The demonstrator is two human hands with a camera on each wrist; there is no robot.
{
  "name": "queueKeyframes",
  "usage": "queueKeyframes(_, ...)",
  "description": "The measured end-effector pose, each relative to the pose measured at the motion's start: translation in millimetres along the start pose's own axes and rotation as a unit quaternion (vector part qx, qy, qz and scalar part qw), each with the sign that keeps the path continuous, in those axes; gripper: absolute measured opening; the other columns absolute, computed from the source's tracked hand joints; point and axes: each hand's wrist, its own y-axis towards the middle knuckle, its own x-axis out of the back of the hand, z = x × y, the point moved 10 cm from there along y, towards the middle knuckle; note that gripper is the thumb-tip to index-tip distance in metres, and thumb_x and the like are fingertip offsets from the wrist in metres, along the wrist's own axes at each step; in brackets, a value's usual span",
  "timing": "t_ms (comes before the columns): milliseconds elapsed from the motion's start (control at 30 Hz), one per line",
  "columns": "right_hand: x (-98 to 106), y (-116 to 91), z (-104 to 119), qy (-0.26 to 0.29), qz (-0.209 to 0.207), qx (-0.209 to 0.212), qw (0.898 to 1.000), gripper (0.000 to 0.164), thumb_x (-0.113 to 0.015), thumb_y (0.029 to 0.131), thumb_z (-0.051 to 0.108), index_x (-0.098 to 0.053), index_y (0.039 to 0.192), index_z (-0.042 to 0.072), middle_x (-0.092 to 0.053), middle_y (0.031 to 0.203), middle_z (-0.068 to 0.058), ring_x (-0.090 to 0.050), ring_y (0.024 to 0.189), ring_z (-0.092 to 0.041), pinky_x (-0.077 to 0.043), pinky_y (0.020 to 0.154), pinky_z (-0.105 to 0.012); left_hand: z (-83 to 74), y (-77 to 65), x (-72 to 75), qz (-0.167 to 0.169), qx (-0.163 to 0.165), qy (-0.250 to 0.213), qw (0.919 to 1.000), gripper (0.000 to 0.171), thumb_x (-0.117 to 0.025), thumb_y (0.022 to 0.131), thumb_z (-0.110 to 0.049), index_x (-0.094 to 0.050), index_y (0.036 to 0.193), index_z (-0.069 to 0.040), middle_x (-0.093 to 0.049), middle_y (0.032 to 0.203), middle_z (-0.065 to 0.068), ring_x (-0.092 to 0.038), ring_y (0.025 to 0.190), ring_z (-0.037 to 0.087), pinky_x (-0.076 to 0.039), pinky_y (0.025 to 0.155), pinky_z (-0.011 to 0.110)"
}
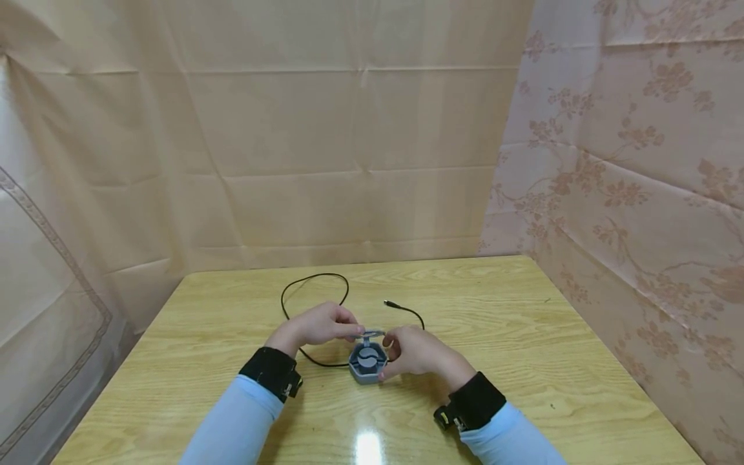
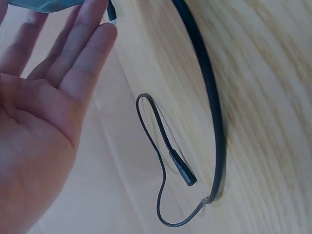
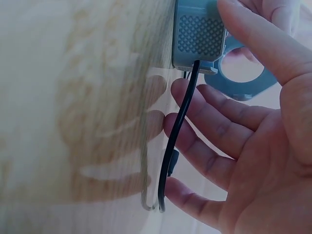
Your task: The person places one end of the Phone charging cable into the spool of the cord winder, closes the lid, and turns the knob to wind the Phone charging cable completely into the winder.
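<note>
A small grey six-sided cable case (image 1: 365, 378) sits on the table with its hinged lid (image 1: 374, 333) raised, showing a round core with a curved slot inside. My left hand (image 1: 325, 326) pinches the lid's left edge between thumb and fingers. On the other side, my right hand (image 1: 421, 352) grips the case, thumb at its near right side. The right wrist view shows the case's dotted side wall (image 3: 200, 36), the lid's round-holed plate (image 3: 239, 90) and a black cable (image 3: 181, 114) leaving through a notch. Only the lid's rim shows in the left wrist view, above the fingers.
One length of the black cable (image 1: 316, 276) loops out left and behind the left hand. Another ends in a plug (image 1: 392, 304) beyond the right hand. Wood-patterned table (image 1: 500, 297) lies beneath, with a beige curtain (image 1: 325, 129) behind and a flowered curtain (image 1: 633, 161) at right.
</note>
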Motion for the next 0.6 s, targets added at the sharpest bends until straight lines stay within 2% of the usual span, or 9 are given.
queueKeyframes(167,-2.2,3.1,-1.1,0.004,0.005,0.007,1.0,0.073,-0.092,0.075,0.035,-0.059,0.131,0.003,-0.065,0.09,0.002,-0.06,0.079,-0.013,-0.052,0.071,-0.034,-5.3,-1.5,-0.1,-0.009,-0.031,0.036,0.9989,0.027,-0.068,0.099,-0.035,-0.08,0.098,-0.011,-0.074,0.095,0.006,-0.065,0.088,0.023,-0.05,0.081,0.039)
queueKeyframes(300,-3.5,4.0,-1.2,0.005,0.009,0.011,1.0,0.073,-0.092,0.076,0.035,-0.058,0.134,0.006,-0.064,0.092,0.003,-0.06,0.082,-0.013,-0.052,0.073,-0.034,-10.7,-5.6,-3.1,-0.009,-0.042,0.06,0.9972,0.02,-0.07,0.098,-0.035,-0.081,0.099,-0.018,-0.072,0.096,-0.007,-0.065,0.089,0.013,-0.053,0.08,0.036)
queueKeyframes(400,-3.6,4.5,-1.0,0.002,0.009,0.013,1.0,0.069,-0.092,0.075,0.034,-0.06,0.13,0.008,-0.064,0.092,0.004,-0.06,0.082,-0.013,-0.052,0.074,-0.034,-15.2,-7.9,-6.1,-0.006,-0.054,0.076,0.9956,0.018,-0.071,0.098,-0.034,-0.081,0.098,-0.02,-0.07,0.093,-0.013,-0.064,0.088,0.01,-0.054,0.079,0.033)
queueKeyframes(600,-4.6,5.3,0.7,0.003,0.011,0.022,1.0,0.056,-0.092,0.076,0.034,-0.063,0.116,0.01,-0.063,0.089,0.003,-0.058,0.079,-0.013,-0.05,0.07,-0.032,-24.2,-11.9,-13.0,-0.006,-0.083,0.125,0.9887,0.013,-0.074,0.095,-0.035,-0.08,0.09,-0.025,-0.067,0.093,-0.016,-0.062,0.087,0.006,-0.052,0.078,0.029)
